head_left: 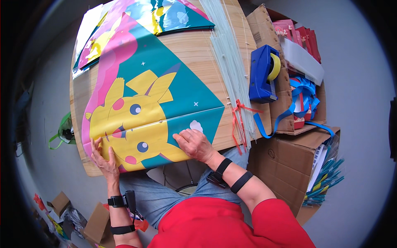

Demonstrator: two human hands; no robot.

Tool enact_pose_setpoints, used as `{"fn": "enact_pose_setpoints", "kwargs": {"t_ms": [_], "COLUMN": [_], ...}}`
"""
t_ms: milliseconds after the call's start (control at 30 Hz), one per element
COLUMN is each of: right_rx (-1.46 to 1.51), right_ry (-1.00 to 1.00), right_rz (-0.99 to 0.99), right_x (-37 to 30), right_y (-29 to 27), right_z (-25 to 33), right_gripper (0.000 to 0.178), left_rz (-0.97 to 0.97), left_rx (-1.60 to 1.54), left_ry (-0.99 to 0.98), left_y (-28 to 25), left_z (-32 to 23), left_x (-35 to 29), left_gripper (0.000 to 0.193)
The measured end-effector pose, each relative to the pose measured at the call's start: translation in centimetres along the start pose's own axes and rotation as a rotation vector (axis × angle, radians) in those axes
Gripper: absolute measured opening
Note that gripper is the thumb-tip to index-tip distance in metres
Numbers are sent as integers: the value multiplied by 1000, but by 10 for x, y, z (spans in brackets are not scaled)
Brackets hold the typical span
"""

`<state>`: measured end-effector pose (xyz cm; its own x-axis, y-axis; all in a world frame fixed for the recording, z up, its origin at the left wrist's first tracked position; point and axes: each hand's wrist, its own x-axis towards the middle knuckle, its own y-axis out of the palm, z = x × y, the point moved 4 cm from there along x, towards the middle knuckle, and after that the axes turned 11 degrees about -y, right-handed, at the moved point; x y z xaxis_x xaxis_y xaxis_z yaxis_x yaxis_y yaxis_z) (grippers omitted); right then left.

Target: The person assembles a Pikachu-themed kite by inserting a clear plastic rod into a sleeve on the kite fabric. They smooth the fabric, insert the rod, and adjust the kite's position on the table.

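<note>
At the near edge of the pale wooden table (194, 51), a large kite-shaped sheet of glossy teal, pink and yellow film (147, 108) lies flat, printed with a yellow cartoon creature. The left hand (106, 162) rests on its near left margin, fingers spread apart. The right hand (194, 144) sits on the near right part beside a white printed cloud, fingers curled together; whether they pinch anything cannot be told. A pale straight line crosses the sheet; crease or rod cannot be determined. Risk: uneven pressure from the hands could wrinkle the thin film, or drag it over the edge.

To the right, a bundle of thin, whitish, translucent rods (227, 58) bears a red plastic tie (238, 108); a knock could scatter loose rods. Just beside stands a blue tape dispenser (261, 76). A flat blue ribbon (285, 115) trails nearby and could snag a sleeve.

At the far end, glossy printed sheets (182, 18) lie stacked; slick surfaces could let them slide.
</note>
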<state>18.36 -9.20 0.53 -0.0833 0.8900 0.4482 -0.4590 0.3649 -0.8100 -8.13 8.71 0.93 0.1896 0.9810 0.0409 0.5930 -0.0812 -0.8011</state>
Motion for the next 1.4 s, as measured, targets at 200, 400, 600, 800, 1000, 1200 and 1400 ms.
{"fn": "enact_pose_setpoints", "kwargs": {"t_ms": [200,400,600,800,1000,1200,1400], "right_rx": [-10,-13,6,270,257,234,248], "right_ry": [-8,-24,-7,143,264,311,315], "right_rz": [8,-3,16,90,79,97,49], "right_x": [0,4,6,13,-7,-48,-97], "right_y": [1,2,2,-18,-63,-94,-97], "right_z": [-1,0,1,1,5,20,36], "right_gripper": [23,20,25,19,13,12,13], "left_rz": [-6,-26,-5,-12,27,-49,-19], "left_rx": [-3,0,-68,-95,-116,-23,9], "left_ry": [-23,-65,-105,-77,-96,24,145], "left_y": [-1,0,-5,-5,-10,-24,-43], "left_z": [-1,8,4,9,7,-4,-50], "left_x": [-3,-1,0,0,4,7,-24], "left_gripper": [69,75,77,79,76,60,47]}}
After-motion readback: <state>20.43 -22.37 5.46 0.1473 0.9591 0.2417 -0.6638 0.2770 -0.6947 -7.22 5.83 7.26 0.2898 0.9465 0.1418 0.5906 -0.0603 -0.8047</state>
